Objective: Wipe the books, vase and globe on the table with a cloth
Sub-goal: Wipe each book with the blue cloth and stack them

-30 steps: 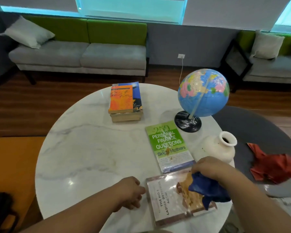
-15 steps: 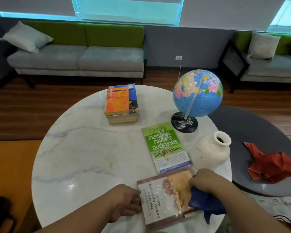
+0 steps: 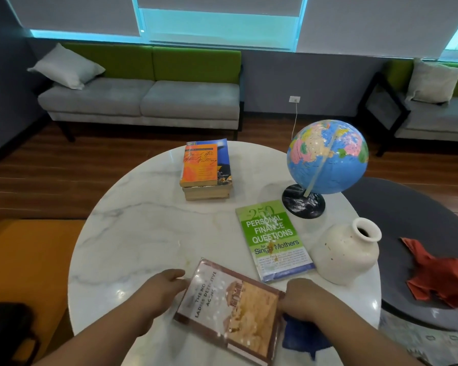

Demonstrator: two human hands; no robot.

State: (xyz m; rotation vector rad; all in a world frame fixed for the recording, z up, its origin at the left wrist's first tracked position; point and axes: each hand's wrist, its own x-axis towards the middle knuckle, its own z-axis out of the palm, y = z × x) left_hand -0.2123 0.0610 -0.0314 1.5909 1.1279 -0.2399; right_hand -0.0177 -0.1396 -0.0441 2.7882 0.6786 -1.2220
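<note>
A brown book [image 3: 230, 307] with white specks on its cover lies askew at the near edge of the marble table [image 3: 143, 233]. My left hand [image 3: 164, 283] grips its left edge. My right hand [image 3: 302, 297] is at the book's right edge, holding a blue cloth [image 3: 302, 338] that hangs below the hand. Beyond it a green book [image 3: 273, 239] lies flat, stained. The white vase [image 3: 347, 254] stands to its right, with the globe [image 3: 327, 157] behind on a black base. A stack of books [image 3: 206, 170] sits at the far side.
A dark grey low table [image 3: 407, 207] adjoins on the right, with a crumpled red cloth [image 3: 442, 278] on it. A grey and green sofa [image 3: 143, 99] stands beyond, across a wooden floor. An orange rug [image 3: 24, 260] lies to the left.
My right hand slid the blue cloth off the brown book's cover to its right edge. The book has turned askew, and my left hand has closed on its left edge.
</note>
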